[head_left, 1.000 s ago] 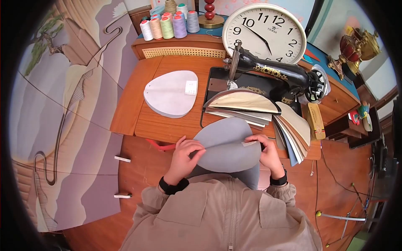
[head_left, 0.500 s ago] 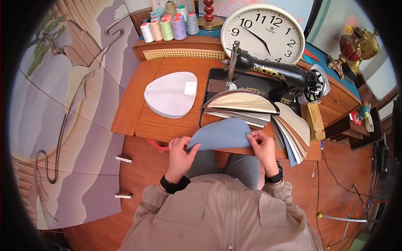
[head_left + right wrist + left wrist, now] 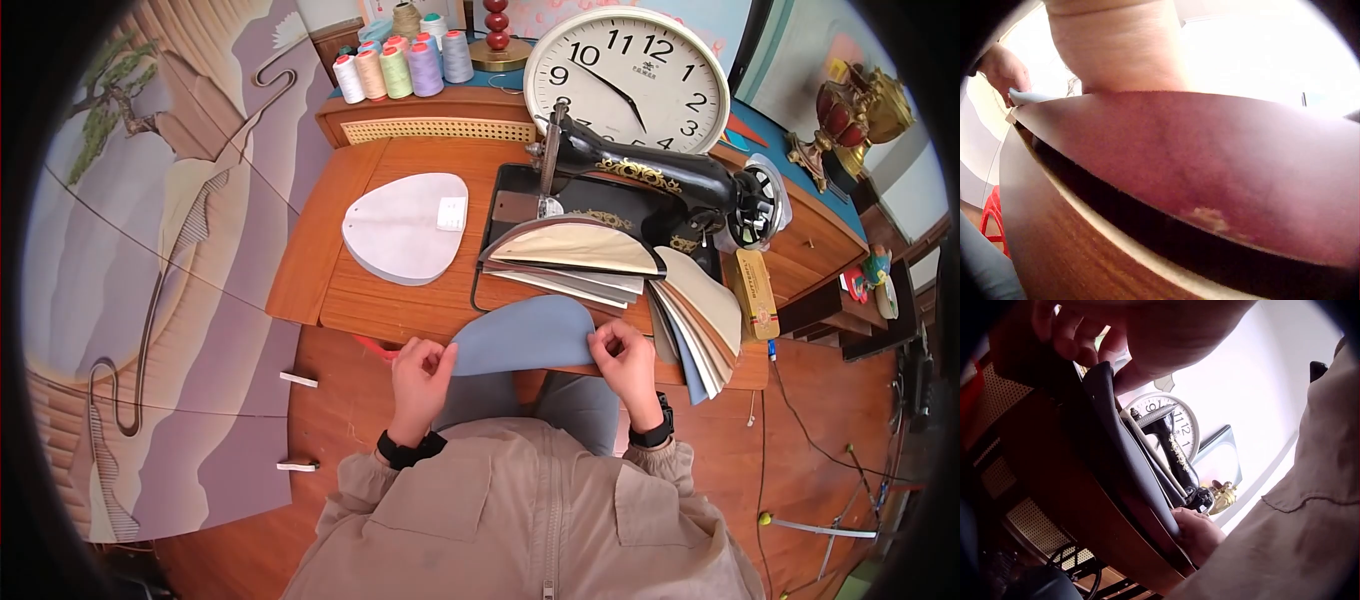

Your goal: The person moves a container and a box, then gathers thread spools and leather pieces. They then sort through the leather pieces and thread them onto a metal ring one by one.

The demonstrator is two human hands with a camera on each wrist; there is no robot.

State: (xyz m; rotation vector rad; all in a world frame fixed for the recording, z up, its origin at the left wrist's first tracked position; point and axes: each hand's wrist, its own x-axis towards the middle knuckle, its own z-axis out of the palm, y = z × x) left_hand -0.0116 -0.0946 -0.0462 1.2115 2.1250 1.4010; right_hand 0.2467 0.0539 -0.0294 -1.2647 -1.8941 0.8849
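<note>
Both hands hold a blue-grey, smooth, leather-like piece (image 3: 525, 338) at the table's front edge, above the lap. Its rounded edge points away from the body. My left hand (image 3: 420, 385) pinches its left corner between thumb and fingers. At the right corner, my right hand (image 3: 627, 360) pinches it the same way. In the left wrist view the piece (image 3: 1125, 450) runs as a curved strip between the two hands. The right wrist view shows only a small pale blue end of the piece (image 3: 1032, 97) beside the left hand (image 3: 1005, 70).
Behind the piece lie fanned, rounded sheets (image 3: 575, 245) and a black sewing machine (image 3: 640, 165). A pale egg-shaped stack (image 3: 405, 225) with a label lies to the left. Thread spools (image 3: 398, 70), a wall clock (image 3: 630, 80) and a yellow box (image 3: 757, 295) stand around the table (image 3: 345, 290).
The piece has gone from two lobes with a crease and a label showing to one smooth half-rounded face. Both hands have shifted to its corners, and the left hand has drawn slightly left.
</note>
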